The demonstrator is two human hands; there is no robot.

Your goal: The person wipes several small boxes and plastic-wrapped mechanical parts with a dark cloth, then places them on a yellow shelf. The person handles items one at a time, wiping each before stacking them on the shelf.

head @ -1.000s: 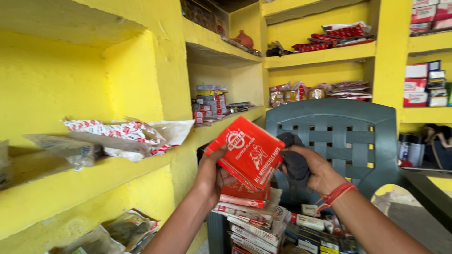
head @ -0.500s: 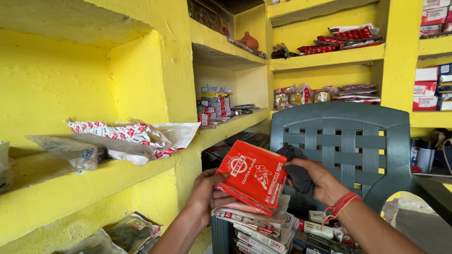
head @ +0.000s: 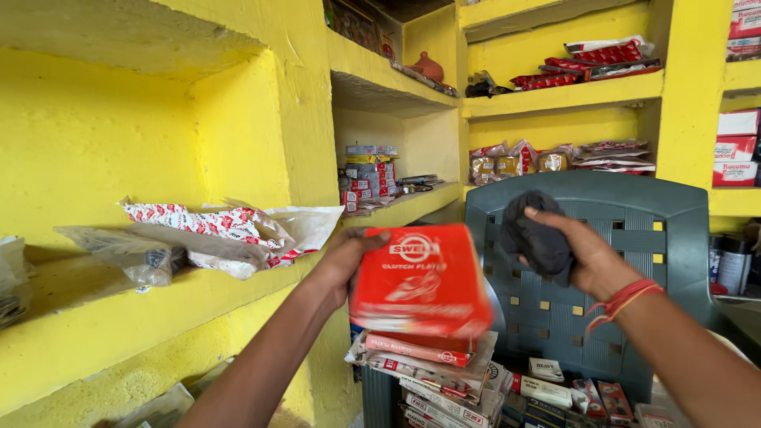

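Note:
My left hand (head: pixel 346 260) grips a flat red box (head: pixel 418 279) by its left edge and holds it upright, its printed face towards me, just above a stack of similar boxes (head: pixel 428 372). My right hand (head: pixel 588 255), with a red thread band at the wrist, is closed on a dark crumpled cloth (head: pixel 536 234) held to the right of the box, a little apart from it. Both hands are in front of a grey-green plastic chair (head: pixel 634 238).
Yellow wall shelves surround me. The near left shelf (head: pixel 143 317) holds plastic-wrapped packets (head: pixel 214 230). Further shelves carry small boxes (head: pixel 366 174), red packets (head: pixel 587 67) and red-and-white boxes (head: pixel 737 147). More boxes lie on the chair seat (head: pixel 571 392).
The red box has been turned from a tilted diamond pose to square and facing me. My right hand with the cloth has come off the box and risen to the right.

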